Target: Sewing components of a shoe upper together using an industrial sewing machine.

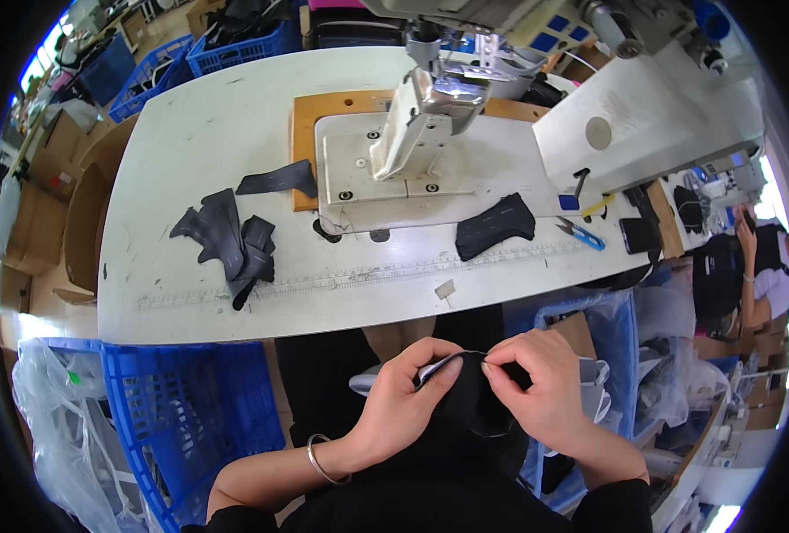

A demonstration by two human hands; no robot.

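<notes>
Over my lap, in front of the table edge, my left hand (403, 400) pinches a dark cloth piece (438, 365) with a pale inner side between thumb and fingers. My right hand (541, 382) is closed in a pinch at the far end of the same edge; whether it grips the edge itself or a thread is too small to tell. Most of the piece is hidden by my left hand and blends with my black clothes. On the table, a single dark cut piece (495, 226) lies right of centre, and several overlapping ones (225, 235) lie at the left.
A sewing machine (425, 124) stands at the back of the white table (323, 302). Blue thread snips (582, 234) lie near its right end. A blue crate (190, 400) is below left, a plastic-lined bin (621, 346) below right. Another person (758, 275) sits far right.
</notes>
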